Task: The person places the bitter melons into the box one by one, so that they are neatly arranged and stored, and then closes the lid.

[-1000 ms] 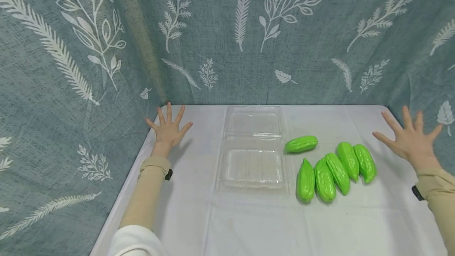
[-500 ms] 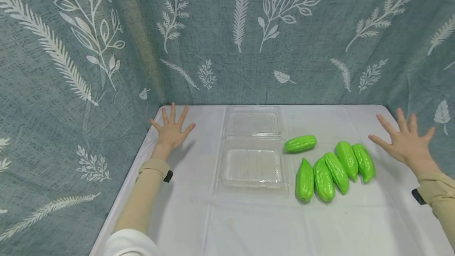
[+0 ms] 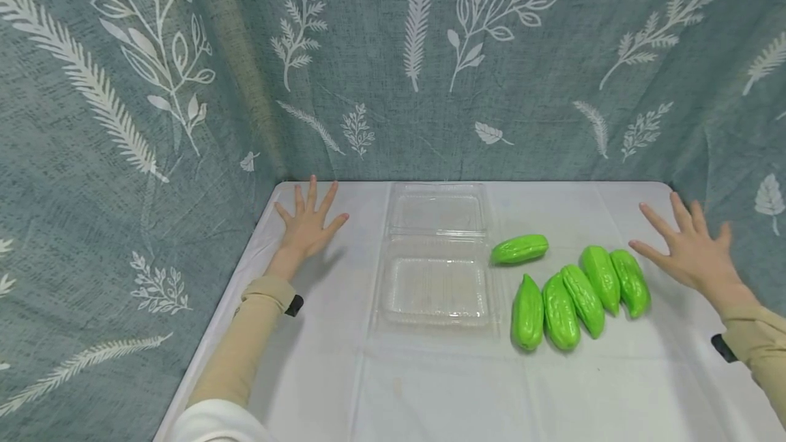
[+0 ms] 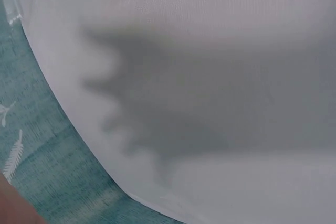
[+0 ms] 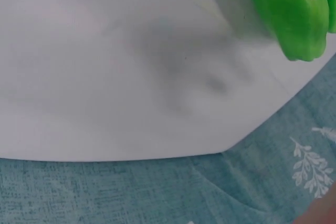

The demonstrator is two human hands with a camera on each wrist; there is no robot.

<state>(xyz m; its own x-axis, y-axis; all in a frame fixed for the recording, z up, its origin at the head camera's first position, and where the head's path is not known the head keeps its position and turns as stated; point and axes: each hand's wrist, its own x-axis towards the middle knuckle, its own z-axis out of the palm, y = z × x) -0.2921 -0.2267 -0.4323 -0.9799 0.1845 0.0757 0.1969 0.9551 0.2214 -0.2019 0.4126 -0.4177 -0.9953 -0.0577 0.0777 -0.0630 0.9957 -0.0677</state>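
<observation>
My left hand (image 3: 305,229) is held with fingers spread over the table's back left part, left of a clear plastic clamshell box (image 3: 437,285), and casts a shadow below. Over the right side hovers my right hand (image 3: 696,254), also spread wide and holding nothing. Nearest to it lies a row of several bright green, ridged, bitter-melon-like vegetables (image 3: 630,283). Another green vegetable (image 3: 520,249) lies crosswise beside the box, whose lid is folded back. In the right wrist view, part of a green vegetable (image 5: 294,14) shows at the top right.
A white cloth covers the table (image 3: 442,394). Blue-green curtains (image 3: 381,53) with white leaf prints hang behind it and along both sides. The table's rounded edge shows in both wrist views.
Both hands have moved inward: the left one to the right, the right one to the left and slightly nearer. The box and green vegetables have stayed in place.
</observation>
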